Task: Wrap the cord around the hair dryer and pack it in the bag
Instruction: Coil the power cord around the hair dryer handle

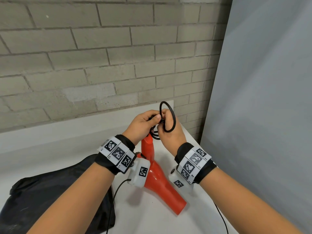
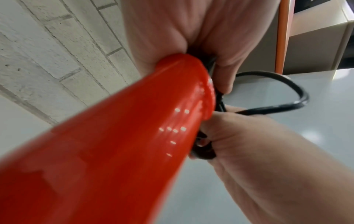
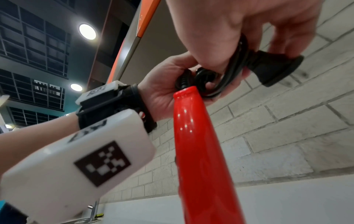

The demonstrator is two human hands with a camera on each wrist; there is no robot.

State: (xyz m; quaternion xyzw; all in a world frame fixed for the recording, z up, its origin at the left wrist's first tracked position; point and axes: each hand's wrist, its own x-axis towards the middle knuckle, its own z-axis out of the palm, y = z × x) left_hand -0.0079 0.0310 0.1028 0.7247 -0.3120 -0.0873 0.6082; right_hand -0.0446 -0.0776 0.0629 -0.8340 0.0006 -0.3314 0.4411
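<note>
The red hair dryer (image 1: 157,176) is standing between the two wrists with its nozzle end resting on the white surface (image 1: 55,146) and its handle pointing up toward the hands, while the black bag (image 1: 55,200) is lying slumped on the surface to the left, just beside it. The left hand (image 1: 143,125) is curling its fingers around a bunch of black cord (image 1: 170,115) at the handle tip, and the right hand (image 1: 168,132) is gripping the cord too, with one loop standing up over its knuckles; in the right wrist view its fingers (image 3: 283,39) are also pinching the black plug (image 3: 275,68). So both hands are closing on the cord, neither one hanging loose. The wrapping seems to be in progress at the handle end, with packing not yet begun. To do this well, the left hand is probably best used as an anchor, pinning the gathered turns against the handle so they are not slipping off the narrow tip, while the right is feeding each loop snugly but without kinking the cord where it leaves the handle. The loops look loose and springy, so they may be trying to uncoil once released; tucking the plug under a turn should be helping them hold before the dryer goes toward the bag.
</note>
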